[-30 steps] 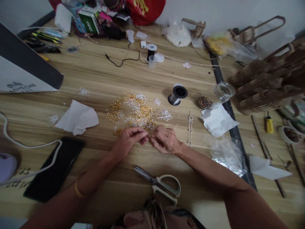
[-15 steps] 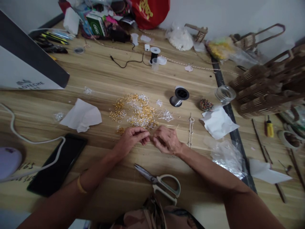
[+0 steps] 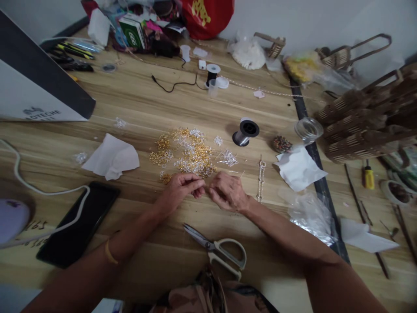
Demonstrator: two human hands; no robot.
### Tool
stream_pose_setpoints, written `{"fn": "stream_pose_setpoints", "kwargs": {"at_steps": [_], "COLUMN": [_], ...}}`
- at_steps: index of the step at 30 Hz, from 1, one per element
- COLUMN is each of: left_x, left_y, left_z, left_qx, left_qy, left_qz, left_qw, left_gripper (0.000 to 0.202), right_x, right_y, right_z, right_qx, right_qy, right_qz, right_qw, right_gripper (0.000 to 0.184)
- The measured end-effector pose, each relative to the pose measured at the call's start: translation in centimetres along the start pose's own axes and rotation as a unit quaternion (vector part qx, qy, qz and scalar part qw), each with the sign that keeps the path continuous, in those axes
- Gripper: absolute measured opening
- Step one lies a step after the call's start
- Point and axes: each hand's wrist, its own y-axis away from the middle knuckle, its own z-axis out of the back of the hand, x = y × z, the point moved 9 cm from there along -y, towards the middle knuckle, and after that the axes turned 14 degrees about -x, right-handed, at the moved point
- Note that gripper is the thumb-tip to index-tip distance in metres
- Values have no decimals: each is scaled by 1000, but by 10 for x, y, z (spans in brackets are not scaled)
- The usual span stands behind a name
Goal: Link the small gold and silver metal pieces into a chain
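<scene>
My left hand (image 3: 180, 189) and my right hand (image 3: 228, 191) meet fingertip to fingertip low over the wooden table (image 3: 137, 113). Both are pinched on a tiny piece I cannot make out. Just beyond them lies a heap of small gold and silver rings and pins (image 3: 189, 152). A short silver chain (image 3: 260, 178) lies to the right of my right hand. Scissors with pale handles (image 3: 218, 249) rest near the table's front edge, below my hands.
A spool of thin wire (image 3: 246, 131), a pile of small beads (image 3: 281, 143) and a glass jar (image 3: 308, 129) sit at the right. White paper (image 3: 112, 158), a black phone (image 3: 78, 224) and a white cable (image 3: 39, 191) lie left. Wooden baskets (image 3: 365, 121) crowd the far right.
My hands stay pinched together in the same spot. The view has shifted slightly, so everything sits a little lower and further right than a second ago.
</scene>
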Motion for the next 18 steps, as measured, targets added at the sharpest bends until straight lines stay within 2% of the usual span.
{"fn": "stream_pose_setpoints", "kwargs": {"at_steps": [18], "left_x": [1], "left_y": [1], "left_z": [-1], "left_qx": [2], "left_qy": [7], "left_qz": [11], "left_qw": [1000], "left_gripper": [24], "right_x": [2], "right_y": [0], "right_z": [0], "right_qx": [3], "right_qy": [-6], "right_qz": [7], "right_qw": [1000], "right_gripper": [5]}}
